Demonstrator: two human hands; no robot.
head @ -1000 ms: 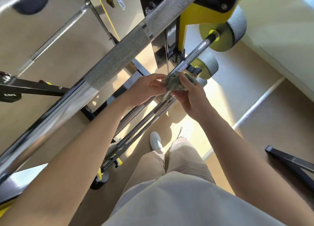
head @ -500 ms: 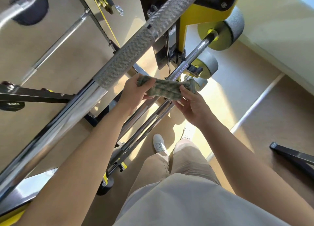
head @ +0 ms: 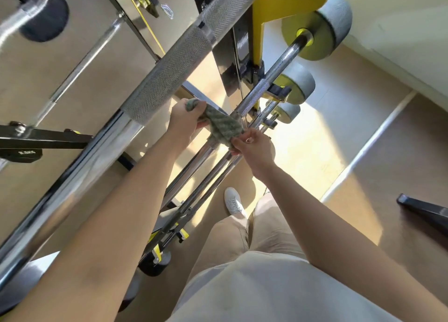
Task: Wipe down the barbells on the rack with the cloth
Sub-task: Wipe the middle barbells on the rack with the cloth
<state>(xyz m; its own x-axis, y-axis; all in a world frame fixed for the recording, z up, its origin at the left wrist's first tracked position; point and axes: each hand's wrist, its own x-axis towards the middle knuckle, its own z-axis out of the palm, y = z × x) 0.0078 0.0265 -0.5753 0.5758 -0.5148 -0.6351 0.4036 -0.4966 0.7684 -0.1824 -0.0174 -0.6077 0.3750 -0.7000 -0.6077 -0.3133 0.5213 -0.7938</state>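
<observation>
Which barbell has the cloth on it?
The thin barbell ending at the largest yellow-faced plate: the cloth lies across it, stretched between left hand and right hand. The thick knurled bar and the lower bars are bare.

We see a grey-green cloth (head: 223,125) with a woven check, a silver barbell (head: 169,74) with cross-hatched knurling, a yellow and black rack (head: 274,11), grey weight plates (head: 339,18) with yellow faces, a white shoe (head: 232,201), beige trousers (head: 242,234), a cream shirt (head: 278,292) and a tan floor (head: 424,152) crossed by a white line (head: 371,141).
</observation>
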